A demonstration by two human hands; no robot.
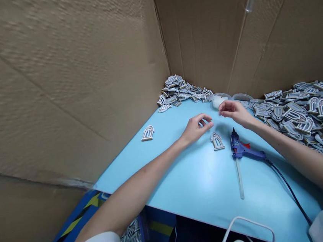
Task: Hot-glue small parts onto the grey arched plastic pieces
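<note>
Both hands meet near the tabletop's [203, 193] far corner. The left hand [196, 128] has its fingers curled and the right hand [233, 111] has its fingertips drawn together; whether either pinches anything cannot be told. A window-shaped piece [217, 141] lies just below them, beside the unheld glue gun [238, 149]. The piles [301, 111] appear largely unworked.

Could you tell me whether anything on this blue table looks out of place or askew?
One arch-window piece lies alone near the left edge of the table, away from the corner heap and the right-hand heap. The glue gun lies on its side, glue stick pointing toward the near edge. Nothing looks spilled or broken.
</note>
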